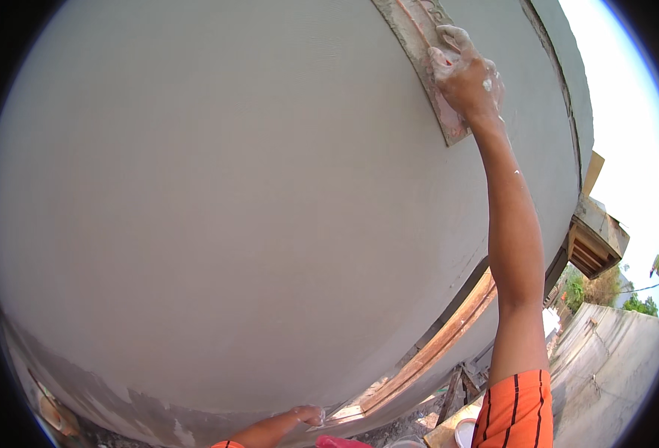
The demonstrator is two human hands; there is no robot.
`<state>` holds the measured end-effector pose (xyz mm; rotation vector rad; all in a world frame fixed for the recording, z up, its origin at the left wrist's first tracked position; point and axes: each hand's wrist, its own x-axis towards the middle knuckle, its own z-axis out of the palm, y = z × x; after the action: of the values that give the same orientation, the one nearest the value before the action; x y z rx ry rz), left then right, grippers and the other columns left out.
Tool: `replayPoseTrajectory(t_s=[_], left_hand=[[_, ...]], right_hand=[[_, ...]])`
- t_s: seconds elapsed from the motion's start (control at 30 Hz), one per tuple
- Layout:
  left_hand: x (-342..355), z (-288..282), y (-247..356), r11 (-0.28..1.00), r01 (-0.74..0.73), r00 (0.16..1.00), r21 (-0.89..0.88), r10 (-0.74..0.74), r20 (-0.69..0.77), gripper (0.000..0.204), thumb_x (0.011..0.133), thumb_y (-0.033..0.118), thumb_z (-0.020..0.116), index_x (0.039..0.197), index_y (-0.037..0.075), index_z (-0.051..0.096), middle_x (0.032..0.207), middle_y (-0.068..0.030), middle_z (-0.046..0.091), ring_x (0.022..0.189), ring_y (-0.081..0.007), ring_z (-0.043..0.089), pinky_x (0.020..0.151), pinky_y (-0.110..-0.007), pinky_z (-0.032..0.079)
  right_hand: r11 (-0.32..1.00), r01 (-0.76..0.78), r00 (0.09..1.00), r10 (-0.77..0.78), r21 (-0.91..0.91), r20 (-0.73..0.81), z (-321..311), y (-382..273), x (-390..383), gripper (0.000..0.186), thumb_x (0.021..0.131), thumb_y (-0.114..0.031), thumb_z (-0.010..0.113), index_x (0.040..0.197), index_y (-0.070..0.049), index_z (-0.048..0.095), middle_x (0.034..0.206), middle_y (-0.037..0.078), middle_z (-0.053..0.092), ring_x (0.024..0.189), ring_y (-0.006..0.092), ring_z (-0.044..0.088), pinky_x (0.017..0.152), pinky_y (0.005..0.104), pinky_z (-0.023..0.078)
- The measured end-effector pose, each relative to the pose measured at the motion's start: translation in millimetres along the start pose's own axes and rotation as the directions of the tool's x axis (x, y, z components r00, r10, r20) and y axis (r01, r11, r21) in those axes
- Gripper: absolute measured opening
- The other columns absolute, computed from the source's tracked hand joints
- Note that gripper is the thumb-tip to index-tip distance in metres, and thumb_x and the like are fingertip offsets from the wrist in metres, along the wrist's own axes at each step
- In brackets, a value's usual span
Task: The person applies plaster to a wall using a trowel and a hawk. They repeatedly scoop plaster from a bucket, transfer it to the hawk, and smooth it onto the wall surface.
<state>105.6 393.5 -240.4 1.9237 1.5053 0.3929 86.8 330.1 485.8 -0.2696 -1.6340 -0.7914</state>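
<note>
Right grip [473,81] clamped on the trowel [421,52], arm [520,231] nearly straight, blade up at the wall [232,209], well above the frame [438,351]. Left grip [308,415] is low, just left of the frame's lower end; too small to read, can't tell if it's closed on anything or touching the wall.

Risks, my read:
- Long reach, so pressure control is probably poor. If the blade tips, one edge digs in and gouges the smooth grey face above the frame.
- Right grip is smeared with mix [488,84]. Could slip; a dropped trowel might hit the frame, or the bucket [465,433] below and right of it.
- Blade rim looks crusted. Loose grit there could drag lines.
- Groove [571,116] up and right of the frame: running the blade across it could chip its edges.
- Left grip leaning on the wall beside the frame would mark it if that patch is soft
</note>
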Motion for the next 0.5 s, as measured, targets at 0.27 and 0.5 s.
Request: replayPoseTrajectory(t_s=[0.27, 0.5], left_hand=[[-16, -18, -7, 0.986, 0.155, 0.988, 0.053, -0.154, -0.028, 0.032, 0.078, 0.026, 0.058, 0.102, 0.006, 0.066, 0.105, -0.0144, 0.065, 0.100, -0.0313, 0.061, 0.083, -0.043, 0.048], [-22, -13, 16, 0.995, 0.099, 0.995, -0.020, -0.099, -0.014, 0.029, 0.075, 0.019, 0.057, 0.100, 0.007, 0.067, 0.101, -0.0139, 0.067, 0.094, -0.0320, 0.063, 0.079, -0.045, 0.048]], right_hand=[[0.817, -0.560, 0.828, 0.548, 0.137, 0.121, 40, 196, -17, 0.045, 0.082, -0.035, 0.058, 0.115, -0.005, 0.059, 0.106, 0.017, 0.064, 0.096, 0.0261, 0.063, 0.082, 0.0358, 0.049], [0.620, -0.555, 0.783, 0.163, 0.555, 0.600, -4, 15, -126, 0.034, 0.085, -0.022, 0.056, 0.114, -0.005, 0.059, 0.070, 0.001, 0.054, 0.054, 0.0061, 0.048, 0.048, 0.0219, 0.041]])
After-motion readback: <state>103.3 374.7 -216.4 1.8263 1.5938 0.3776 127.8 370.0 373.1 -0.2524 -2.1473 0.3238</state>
